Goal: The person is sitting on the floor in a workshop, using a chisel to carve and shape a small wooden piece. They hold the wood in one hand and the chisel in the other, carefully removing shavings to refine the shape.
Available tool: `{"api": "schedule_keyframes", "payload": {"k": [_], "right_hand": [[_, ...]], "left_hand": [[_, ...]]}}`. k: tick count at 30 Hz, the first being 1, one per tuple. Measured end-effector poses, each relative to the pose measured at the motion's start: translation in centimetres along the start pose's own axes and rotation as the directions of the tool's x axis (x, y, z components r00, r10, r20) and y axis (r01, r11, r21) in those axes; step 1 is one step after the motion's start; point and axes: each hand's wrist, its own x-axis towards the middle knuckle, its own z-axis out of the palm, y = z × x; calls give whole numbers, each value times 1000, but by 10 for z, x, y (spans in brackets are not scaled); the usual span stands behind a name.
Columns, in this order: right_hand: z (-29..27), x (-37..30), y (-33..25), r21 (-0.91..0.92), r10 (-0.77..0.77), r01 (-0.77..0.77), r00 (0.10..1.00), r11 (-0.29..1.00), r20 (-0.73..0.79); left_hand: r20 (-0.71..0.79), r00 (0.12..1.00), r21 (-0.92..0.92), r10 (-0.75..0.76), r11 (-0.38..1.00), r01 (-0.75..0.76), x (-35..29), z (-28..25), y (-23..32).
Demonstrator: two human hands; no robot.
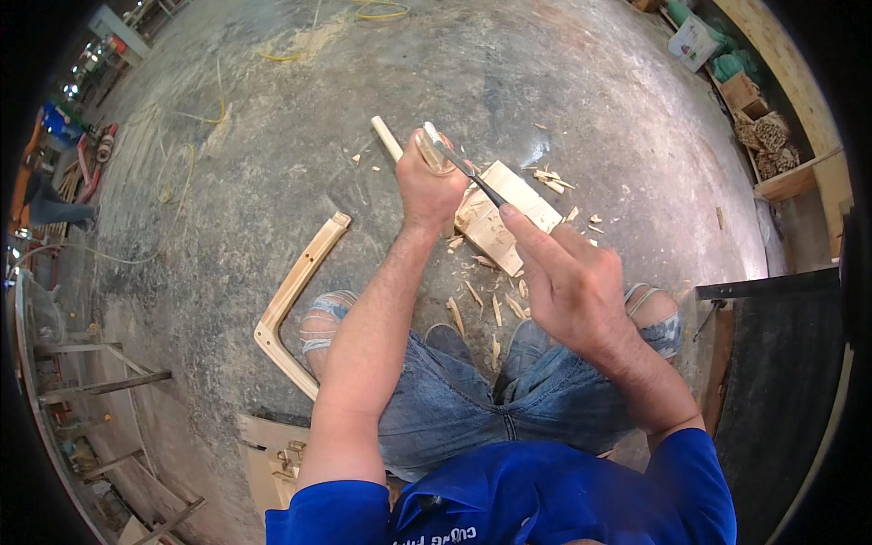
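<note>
Out in front of me, my left hand (431, 186) is wrapped around a pale wooden piece (439, 162), and its end shows above the fingers. A narrow wooden bar (387, 138) comes out on the left side of that hand; whether it belongs to the same piece is hidden. My right hand (572, 277) grips a chisel (474, 176), its index finger stretched along the dark shank. The handle is covered by the palm. The metal blade slants up and left across the wooden piece, close to my left fingers. Below lies a flat wooden block (510, 214) on the floor.
Wood chips (497, 309) are scattered around the block and my shoes. An angled wooden frame part (300, 282) lies beside my left knee. A board (263, 454) is at lower left, a black panel (772, 391) at right. A yellow hose (221, 111) runs across the concrete floor.
</note>
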Motion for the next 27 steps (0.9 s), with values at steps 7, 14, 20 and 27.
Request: {"api": "schedule_keyframes", "payload": {"k": [7, 14, 20, 27], "right_hand": [[1, -1, -3, -36, 13, -12, 1000, 999, 13], [-10, 10, -15, -58, 48, -44, 995, 997, 82], [-2, 11, -13, -65, 42, -38, 997, 997, 67], [1, 54, 7, 36, 17, -10, 979, 999, -204]], "left_hand": [[4, 1000, -60, -9, 998, 10, 0, 1, 0], [-12, 1000, 6, 19, 1000, -19, 2, 0, -7], [-19, 1000, -38, -17, 999, 17, 2, 1, -6], [16, 990, 33, 138, 990, -139, -10, 6, -5]]}}
